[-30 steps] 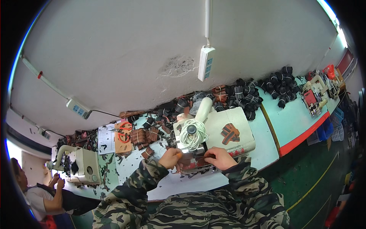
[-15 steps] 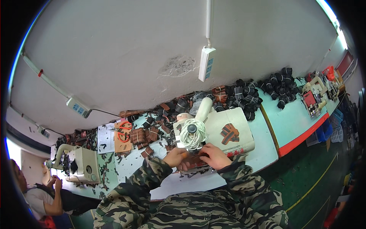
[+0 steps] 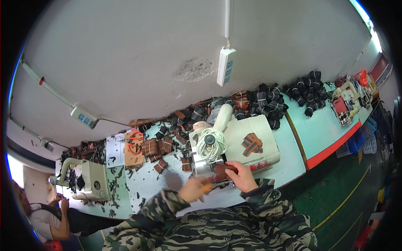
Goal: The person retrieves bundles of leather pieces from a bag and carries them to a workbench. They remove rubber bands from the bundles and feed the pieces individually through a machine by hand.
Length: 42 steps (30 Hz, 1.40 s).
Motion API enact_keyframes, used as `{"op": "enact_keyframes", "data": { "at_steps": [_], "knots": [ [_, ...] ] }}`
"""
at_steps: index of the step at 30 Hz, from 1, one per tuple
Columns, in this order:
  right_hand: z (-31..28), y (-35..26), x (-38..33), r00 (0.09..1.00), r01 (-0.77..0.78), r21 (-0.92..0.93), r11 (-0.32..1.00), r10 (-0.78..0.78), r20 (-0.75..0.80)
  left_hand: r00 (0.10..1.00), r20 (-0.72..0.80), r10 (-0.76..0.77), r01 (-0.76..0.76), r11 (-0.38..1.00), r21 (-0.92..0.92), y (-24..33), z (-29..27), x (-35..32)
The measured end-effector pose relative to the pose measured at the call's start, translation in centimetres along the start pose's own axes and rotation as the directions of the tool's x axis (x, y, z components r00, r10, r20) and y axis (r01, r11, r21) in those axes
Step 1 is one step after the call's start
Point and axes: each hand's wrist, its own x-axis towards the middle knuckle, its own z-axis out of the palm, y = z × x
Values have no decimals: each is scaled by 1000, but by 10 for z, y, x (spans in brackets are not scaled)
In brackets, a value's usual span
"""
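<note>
Wall and table: grey plaster wall (image 3: pixel 125 54) behind a pale table (image 3: pixel 289 154), with scraps scattered over its left part.
Machine: cream machine (image 3: pixel 270 131) in front of the person, a coil of pale cord (image 3: pixel 215 154) around its black knob (image 3: pixel 210 139); brown strips (image 3: pixel 252 144) lie in a small pile on top.
Brown piece: a flat, dark brown piece (image 3: pixel 222 168) is at the machine's front, just below the coil, one end in the right hand.
Right hand: thumb and fingers of the right hand (image 3: pixel 243 178) are closed on that piece in a pinch.
Left hand: the left hand (image 3: pixel 192 189) is apart from the piece, near the table's front edge, fingers loosely curled; something orange shows at the fingertips, and blur hides whether anything is held.
Change: half a second ago both hands were close together at the machine's front; now the left has drawn back toward the body and the piece shows more plainly.
Meaning: handling of the piece seems to rest with the right hand alone.
Left side: brown bundles (image 3: pixel 149 147) lie beside orange-handled scissors (image 3: pixel 135 146).
</note>
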Motion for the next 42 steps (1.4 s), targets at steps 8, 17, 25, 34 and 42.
{"op": "enact_keyframes", "data": {
  "at_steps": [8, 17, 25, 34, 42],
  "knots": [
    [42, -16, -35, 996, -51, 166, 985, 39, 76, 810, -384, 443, -352, 891, 286, -6, 40, 1],
    [20, -27, -20, 989, -83, 279, 957, 45, 142, 837, -268, 477, -273, 788, 551, -1, 20, 5],
    [29, -25, -21, 980, -146, 273, 951, 101, 173, 773, -271, 574, -305, 710, 635, -1, 14, 13],
    [29, -21, -28, 974, 228, -211, 951, -226, 32, 796, -238, 557, -254, 664, 704, 5, 11, 7],
    [-12, -29, -11, 978, -10, 21, 1000, 14, -207, 865, -232, 445, -175, 701, 692, 0, 5, -2]
  ]
}}
